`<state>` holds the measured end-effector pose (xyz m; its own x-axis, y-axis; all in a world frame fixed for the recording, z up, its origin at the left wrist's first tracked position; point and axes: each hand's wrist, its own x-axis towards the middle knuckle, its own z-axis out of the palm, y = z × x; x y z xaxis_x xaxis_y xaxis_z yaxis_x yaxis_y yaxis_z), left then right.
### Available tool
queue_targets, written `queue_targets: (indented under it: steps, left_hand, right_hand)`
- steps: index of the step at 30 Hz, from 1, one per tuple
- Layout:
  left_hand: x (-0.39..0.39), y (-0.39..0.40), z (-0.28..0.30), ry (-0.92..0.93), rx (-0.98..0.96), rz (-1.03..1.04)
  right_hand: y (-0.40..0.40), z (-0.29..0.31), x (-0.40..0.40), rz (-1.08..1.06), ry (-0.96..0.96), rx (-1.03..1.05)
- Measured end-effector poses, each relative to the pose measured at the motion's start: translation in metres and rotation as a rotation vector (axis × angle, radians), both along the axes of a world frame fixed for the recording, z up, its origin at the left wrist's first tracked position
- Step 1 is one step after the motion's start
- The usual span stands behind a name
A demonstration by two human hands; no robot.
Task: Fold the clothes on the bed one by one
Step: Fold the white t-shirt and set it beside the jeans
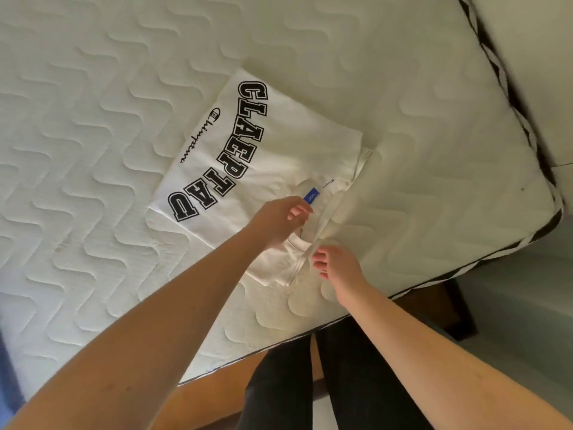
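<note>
A white T-shirt (279, 156) with big black block letters and a blue neck label lies folded into a rough rectangle on the quilted white mattress (108, 119). My left hand (280, 220) hovers over the collar, fingers loosely curled, holding nothing that I can see. My right hand (336, 263) is at the shirt's near right edge, fingertips touching the folded hem, fingers fairly straight.
The mattress edge with dark piping (511, 97) runs along the right and near sides. Below it are a wooden bed frame (214, 395), pale floor (521, 305) and my dark-trousered legs (310, 383). A blue cloth (7, 377) shows at the left edge.
</note>
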<state>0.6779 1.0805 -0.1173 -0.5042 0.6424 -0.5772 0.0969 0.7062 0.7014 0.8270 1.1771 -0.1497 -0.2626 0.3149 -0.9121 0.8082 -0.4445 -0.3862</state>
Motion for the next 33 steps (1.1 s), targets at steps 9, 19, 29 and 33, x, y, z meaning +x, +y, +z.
queue_targets:
  steps: [9,19,29,33]
  left_hand:
    - [-0.077,0.069,-0.012,0.444,0.005,-0.554]
    - [-0.142,0.147,-0.029,0.548,-0.14,-0.828]
    - [-0.15,0.181,-0.034,0.451,-0.416,-0.913]
    - [-0.154,0.168,-0.036,0.4,-0.334,-0.887]
  right_hand:
    - [-0.052,0.011,0.023,-0.109,-0.082,-0.01]
    - [-0.143,0.022,0.018,-0.647,-0.115,-0.326]
    - [-0.148,0.016,-0.022,-0.991,-0.066,-0.406]
    - [-0.144,0.016,-0.028,-1.109,-0.121,-0.388]
